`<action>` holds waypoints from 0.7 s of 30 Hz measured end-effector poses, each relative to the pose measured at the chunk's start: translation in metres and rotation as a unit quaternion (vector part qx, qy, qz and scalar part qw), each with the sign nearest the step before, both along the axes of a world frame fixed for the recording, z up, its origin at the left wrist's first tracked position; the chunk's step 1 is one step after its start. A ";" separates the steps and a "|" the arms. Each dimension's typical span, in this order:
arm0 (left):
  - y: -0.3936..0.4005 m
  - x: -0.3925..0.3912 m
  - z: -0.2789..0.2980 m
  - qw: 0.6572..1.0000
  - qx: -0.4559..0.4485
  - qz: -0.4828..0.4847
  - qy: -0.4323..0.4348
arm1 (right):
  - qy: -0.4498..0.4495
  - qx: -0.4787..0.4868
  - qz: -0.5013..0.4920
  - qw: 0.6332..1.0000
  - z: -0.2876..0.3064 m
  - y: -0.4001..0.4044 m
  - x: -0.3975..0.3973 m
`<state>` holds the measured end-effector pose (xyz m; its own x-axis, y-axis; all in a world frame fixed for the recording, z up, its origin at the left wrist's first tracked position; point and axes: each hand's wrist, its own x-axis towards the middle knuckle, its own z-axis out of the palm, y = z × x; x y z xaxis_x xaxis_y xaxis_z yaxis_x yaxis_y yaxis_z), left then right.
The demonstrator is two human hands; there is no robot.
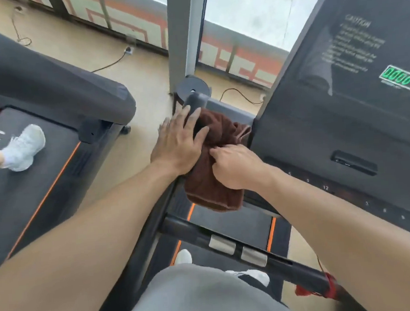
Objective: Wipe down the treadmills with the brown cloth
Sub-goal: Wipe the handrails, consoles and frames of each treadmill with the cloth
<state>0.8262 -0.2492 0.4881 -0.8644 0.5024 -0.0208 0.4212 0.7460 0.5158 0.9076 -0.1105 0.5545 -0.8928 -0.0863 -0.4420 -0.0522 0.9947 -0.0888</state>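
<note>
Head view: brown cloth [215,179] draped over treadmill handrail [196,100], lower edge hanging free. Left hand [180,145] lay spread flat on it; right hand [234,165] pinched its folds.

The screen [364,69] runs off the right edge, its small white words too blurry to read. The cloth [214,191] hides the bar under it.
</note>
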 end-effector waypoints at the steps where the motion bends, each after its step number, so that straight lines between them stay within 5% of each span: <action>1: -0.001 -0.001 0.001 1.000 0.002 -0.005 -0.010 | -0.011 0.010 0.009 1.000 0.004 -0.001 -0.003; 8: 0.002 0.001 0.002 1.000 -0.019 0.011 -0.010 | -0.034 0.129 0.047 0.990 0.008 -0.003 -0.004; 17: 0.002 0.000 0.007 0.999 -0.001 0.013 -0.048 | -0.044 -0.020 -0.050 0.998 0.020 -0.003 -0.010; 21: 0.001 0.000 0.005 0.998 -0.004 0.012 -0.058 | -0.044 0.097 0.036 0.994 0.029 -0.009 -0.007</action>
<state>0.8266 -0.2487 0.4927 -0.8673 0.4817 -0.1251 0.3418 0.7593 0.5538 0.9006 -0.1192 0.5839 -0.8442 -0.0541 -0.5334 -0.1245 0.9875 0.0968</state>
